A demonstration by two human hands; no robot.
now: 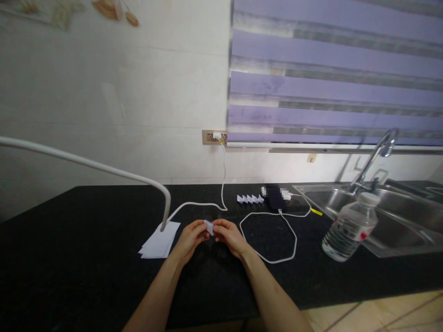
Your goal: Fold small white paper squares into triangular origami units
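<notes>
Thick white stem [86, 163]: entering at the far left, bent downward at its end, over the paper sheets; contact impossible to tell.
Paper sheets [159, 244]: loosely stacked, corners fanned, flat on the black counter [86, 272], just left of the left hand.
Left hand [194, 237]: pinching with thumb and fingertips at the left side of the folded paper piece; otherwise curled.
Folded paper piece [209, 227]: small, white, between the two sets of fingertips, above the counter; to the right of the left fingers, to the left of the right ones. Longer axis apparently slanted, upper left to lower right; fold details too small to read. Equally near to both hands.
Right hand [230, 236]: pinching likewise, at the opposite side.
Row of folded papers [249, 199]: set close together beyond the right hand, away from the fingers.
Dark object [276, 198]: just right of the row, partly pixelated.
Looped white cord [273, 262]: lying right of the right hand.
Water bottle [349, 230]: tilted in view, near the sink [384, 251].
</notes>
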